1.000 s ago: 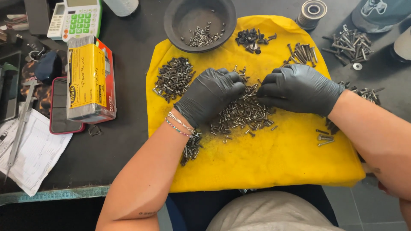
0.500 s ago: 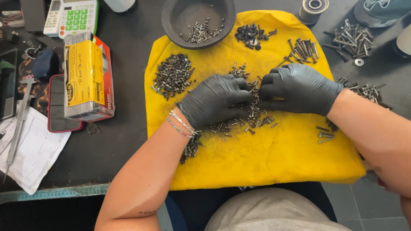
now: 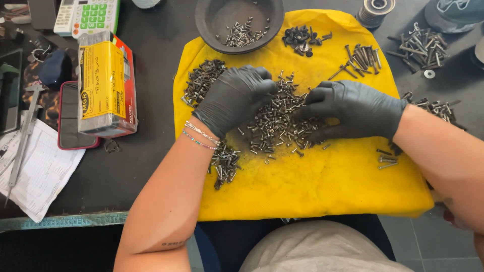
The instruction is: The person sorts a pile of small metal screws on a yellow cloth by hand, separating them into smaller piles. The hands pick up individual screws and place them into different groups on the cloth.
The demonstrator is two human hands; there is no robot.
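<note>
1. Both hands in black gloves, palms down on the central heap of small silver screws (image 3: 282, 123), in the middle of the bright yellow cloth (image 3: 322, 191).
2. Left hand (image 3: 234, 98): fingers curled loosely over the heap's upper left edge; whether any screw is pinched underneath, cannot tell.
3. Right hand (image 3: 353, 108): fingers spread flat over the heap's right side, fingertips pointing left; nothing visibly gripped.
4. Best handled with light fingertip raking, a few screws at a time, kept apart from the sorted dark pile (image 3: 201, 80) just beside the left hand.
5. Round dark bowl (image 3: 212, 30) at the cloth's top edge, some screws inside.
6. Open room: bare yellow cloth below the heap, toward the body; small cluster (image 3: 224, 166) under the left wrist close to that path.
7. Cloth's right edge near loose screws (image 3: 385, 158); yellow-and-red box (image 3: 103, 83) well apart on the left.
</note>
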